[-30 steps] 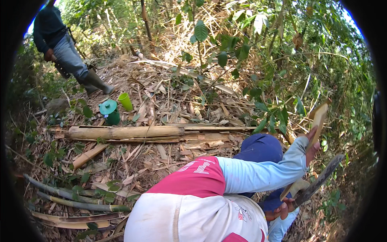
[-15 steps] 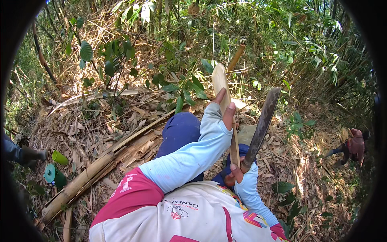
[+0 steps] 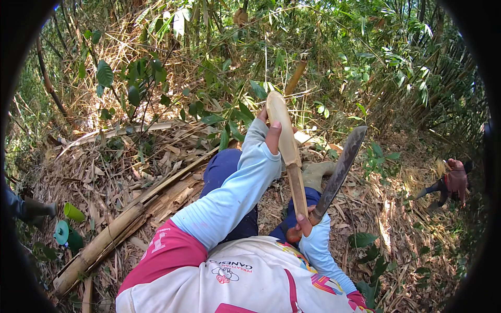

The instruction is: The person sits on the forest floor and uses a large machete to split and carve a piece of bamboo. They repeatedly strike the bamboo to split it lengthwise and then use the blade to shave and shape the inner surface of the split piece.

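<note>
While the left hand [image 3: 270, 130] closes around the upper end of a bamboo stick [image 3: 288, 151] and holds it nearly upright over the knees, the right hand [image 3: 304, 221] is wrapped tight on the handle of a machete [image 3: 339, 172], whose dark blade leans up and to the right, just beside the stick and apart from it along most of its length. Stick surface: pale and smooth at the rounded top, browner and narrower toward the lower end near the right hand; judged from this, the upper part looks already pared and the lower part is yet to be worked, though no shavings can be made out. Whether the blade edge touches the stick cannot be told. Surroundings: a long bamboo pole [image 3: 112, 232] lies on the leaf litter [image 3: 125, 167] toward its left edge, with a green cup [image 3: 73, 212] and a teal lid [image 3: 61, 232] near the pole's lower end and a boot [image 3: 39, 209] of another person beside them. A second person [image 3: 453, 182] bends over well apart at the right edge. Leafy branches [image 3: 209, 112] hang close behind the stick's top and crowd the space for a swing; the person's own knees sit directly under the blade.
</note>
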### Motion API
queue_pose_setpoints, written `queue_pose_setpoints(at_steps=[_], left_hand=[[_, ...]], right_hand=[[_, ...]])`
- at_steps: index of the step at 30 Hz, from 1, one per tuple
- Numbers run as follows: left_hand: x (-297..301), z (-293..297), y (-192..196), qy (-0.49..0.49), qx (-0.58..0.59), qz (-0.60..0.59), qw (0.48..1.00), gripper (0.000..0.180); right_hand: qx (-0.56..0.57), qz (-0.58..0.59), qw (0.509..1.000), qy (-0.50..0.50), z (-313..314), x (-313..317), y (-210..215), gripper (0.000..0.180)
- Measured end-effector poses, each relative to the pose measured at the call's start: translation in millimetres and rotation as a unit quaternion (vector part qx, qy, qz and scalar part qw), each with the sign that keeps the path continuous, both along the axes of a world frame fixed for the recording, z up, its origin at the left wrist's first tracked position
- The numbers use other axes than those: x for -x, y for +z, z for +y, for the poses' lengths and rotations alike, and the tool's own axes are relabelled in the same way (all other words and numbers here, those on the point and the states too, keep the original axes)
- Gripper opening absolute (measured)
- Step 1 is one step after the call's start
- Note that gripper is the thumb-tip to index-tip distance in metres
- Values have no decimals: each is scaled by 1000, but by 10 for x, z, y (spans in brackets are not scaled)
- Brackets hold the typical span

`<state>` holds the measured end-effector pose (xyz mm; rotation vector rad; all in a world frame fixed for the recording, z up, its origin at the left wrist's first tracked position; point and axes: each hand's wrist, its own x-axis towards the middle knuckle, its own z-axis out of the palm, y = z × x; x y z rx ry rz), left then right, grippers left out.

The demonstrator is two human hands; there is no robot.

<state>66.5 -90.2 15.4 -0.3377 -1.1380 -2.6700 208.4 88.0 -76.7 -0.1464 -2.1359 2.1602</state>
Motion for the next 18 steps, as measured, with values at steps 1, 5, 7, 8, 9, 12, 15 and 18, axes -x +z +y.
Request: queue_pose_setpoints(at_steps=[1, 5, 7, 8, 9, 12, 15, 18], left_hand=[[-15, 15, 2, 11, 17, 4, 1000, 59], [-113, 61, -152, 9, 98, 8, 995, 51], [-219, 65, -209, -41, 129, -25, 990, 45], [-223, 53, -210, -40, 143, -27, 989, 41], [-224, 31, -203, -40, 157, -28, 986, 38], [-231, -17, -99, -33, 128, -60, 989, 31], [-153, -120, -13, 11, 58, -65, 996, 33], [-9, -320, 95, 35, 45, -74, 996, 34]], right_hand=[[12, 4, 1000, -15, -18, -12, 16, 30], [31, 4, 999, -44, -80, -57, 156, 32], [22, 6, 999, -49, -66, -65, 150, 33], [17, 10, 998, -53, -45, -70, 112, 33], [12, 15, 998, -57, -33, -78, 89, 33], [32, -2, 998, -63, -45, -97, 118, 33], [25, 13, 998, -50, -19, -101, 148, 33], [-45, 38, 998, -2, 34, -123, 155, 29]])
